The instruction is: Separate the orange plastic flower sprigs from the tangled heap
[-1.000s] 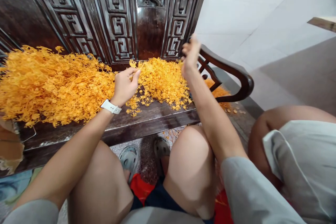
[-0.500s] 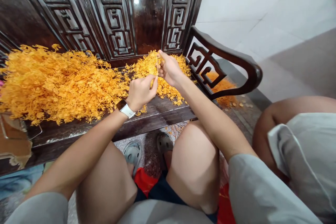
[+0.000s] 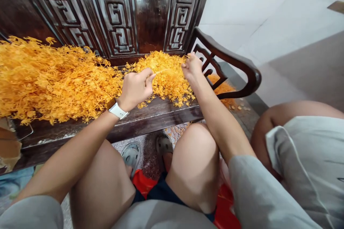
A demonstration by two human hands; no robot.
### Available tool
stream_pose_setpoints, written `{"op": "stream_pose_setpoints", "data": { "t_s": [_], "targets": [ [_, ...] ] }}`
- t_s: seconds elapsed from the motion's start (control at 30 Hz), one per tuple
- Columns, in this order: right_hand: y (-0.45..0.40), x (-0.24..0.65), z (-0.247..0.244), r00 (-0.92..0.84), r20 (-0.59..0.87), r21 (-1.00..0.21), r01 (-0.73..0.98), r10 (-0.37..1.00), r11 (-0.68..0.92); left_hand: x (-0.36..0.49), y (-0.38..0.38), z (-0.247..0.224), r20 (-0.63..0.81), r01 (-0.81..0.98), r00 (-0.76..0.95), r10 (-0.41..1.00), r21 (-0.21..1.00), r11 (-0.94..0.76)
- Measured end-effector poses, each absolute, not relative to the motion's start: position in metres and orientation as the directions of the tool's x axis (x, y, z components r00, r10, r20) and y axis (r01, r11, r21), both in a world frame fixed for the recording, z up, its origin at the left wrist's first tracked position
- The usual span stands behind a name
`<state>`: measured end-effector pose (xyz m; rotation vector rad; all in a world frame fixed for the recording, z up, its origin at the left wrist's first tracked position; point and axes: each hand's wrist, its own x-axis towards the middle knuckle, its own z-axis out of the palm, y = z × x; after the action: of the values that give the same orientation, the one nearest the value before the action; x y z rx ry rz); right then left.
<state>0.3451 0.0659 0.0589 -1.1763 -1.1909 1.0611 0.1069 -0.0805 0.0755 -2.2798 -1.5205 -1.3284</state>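
My left hand (image 3: 137, 87), with a white-strapped watch on its wrist, pinches a thin pale-orange stem (image 3: 162, 70) that points right over the smaller heap. My right hand (image 3: 192, 68) is closed near the bench's armrest, apart from the left, with a small orange piece (image 3: 187, 56) at its fingertips. Its exact shape is too small to make out. Beneath and between the hands lies a heap of small orange-yellow plastic flower pieces (image 3: 172, 82). A larger pile of orange plastic sprigs (image 3: 59, 82) spreads over the bench to the left.
The dark carved wooden bench (image 3: 158, 114) has a latticed back and a curved armrest (image 3: 231, 55) at right. Orange scraps (image 3: 221, 87) lie on the floor beyond it. Torn cardboard (image 3: 9, 146) is at left. Another person's leg (image 3: 290, 118) is close on the right.
My hands have drawn apart: the right moved right towards the armrest, and the left moved slightly left with the stem. The stem now points sideways instead of standing between both hands.
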Motion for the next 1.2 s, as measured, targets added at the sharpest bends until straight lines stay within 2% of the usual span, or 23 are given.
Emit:
{"op": "stream_pose_setpoints", "data": {
  "t_s": [0.03,0.07,0.13,0.2,0.23,0.27,0.3,0.33,0.37,0.4,0.43,0.5,0.57,0.7,0.8,1.0,1.1,1.2],
  "targets": [
    [0.066,0.354,0.055,0.090,0.074,-0.995,0.073,0.993,0.067,0.104,-0.082,0.077,0.710,0.778,0.104,0.697,0.378,-0.501],
    [0.062,0.360,0.051,0.003,0.020,-0.986,0.164,1.000,0.019,0.101,-0.081,0.078,0.717,0.771,0.084,0.692,0.393,-0.501],
    [0.049,0.364,0.045,-0.326,-0.192,-0.920,0.387,0.926,-0.055,0.090,-0.075,0.076,0.723,0.766,0.054,0.688,0.412,-0.493],
    [0.034,0.358,0.044,-0.627,-0.485,-0.810,0.585,0.610,-0.044,0.076,-0.063,0.072,0.721,0.764,0.038,0.692,0.425,-0.485],
    [0.028,0.353,0.046,-0.700,-0.548,-0.793,0.609,0.459,-0.018,0.069,-0.057,0.068,0.718,0.759,0.031,0.696,0.436,-0.484],
    [0.024,0.349,0.051,-0.751,-0.526,-0.821,0.571,0.399,-0.007,0.063,-0.050,0.065,0.713,0.751,0.025,0.700,0.449,-0.484],
    [0.023,0.345,0.057,-0.794,-0.437,-0.876,0.482,0.422,-0.001,0.057,-0.044,0.062,0.711,0.742,0.019,0.703,0.461,-0.486],
    [0.022,0.341,0.063,-0.796,-0.294,-0.937,0.350,0.529,0.008,0.053,-0.039,0.058,0.711,0.734,0.016,0.703,0.470,-0.491],
    [0.023,0.339,0.070,-0.723,-0.133,-0.978,0.207,0.678,0.029,0.049,-0.036,0.056,0.712,0.727,0.014,0.702,0.474,-0.497],
    [0.024,0.336,0.076,-0.603,-0.018,-0.993,0.102,0.798,0.054,0.047,-0.033,0.053,0.715,0.720,0.016,0.699,0.477,-0.504],
    [0.024,0.333,0.080,-0.489,0.031,-0.997,0.050,0.872,0.064,0.046,-0.032,0.052,0.716,0.714,0.019,0.698,0.479,-0.511],
    [0.022,0.326,0.083,-0.377,0.010,-0.997,0.063,0.926,0.037,0.048,-0.031,0.050,0.712,0.690,0.036,0.702,0.490,-0.532],
    [0.015,0.317,0.081,-0.353,-0.021,-0.996,0.090,0.935,0.011,0.053,-0.033,0.050,0.703,0.653,0.062,0.709,0.509,-0.562],
    [0.001,0.299,0.078,-0.465,-0.124,-0.992,0.090,0.877,-0.093,0.064,-0.036,0.051,0.677,0.597,0.110,0.727,0.540,-0.593],
    [-0.003,0.293,0.082,-0.498,-0.139,-0.990,0.090,0.856,-0.108,0.067,-0.038,0.053,0.638,0.642,0.202,0.743,0.486,-0.593],
    [-0.005,0.290,0.086,-0.448,-0.022,-0.990,0.134,0.894,0.043,0.063,-0.046,0.058,0.556,0.715,0.467,0.688,0.221,-0.664],
    [-0.008,0.288,0.086,-0.516,0.052,-0.963,0.202,0.855,0.180,0.063,-0.048,0.057,0.543,0.728,0.497,0.677,0.163,-0.666],
    [-0.006,0.285,0.081,-0.587,0.134,-0.938,0.186,0.799,0.294,0.066,-0.048,0.056,0.544,0.726,0.526,0.653,0.112,-0.678]
  ]
}}
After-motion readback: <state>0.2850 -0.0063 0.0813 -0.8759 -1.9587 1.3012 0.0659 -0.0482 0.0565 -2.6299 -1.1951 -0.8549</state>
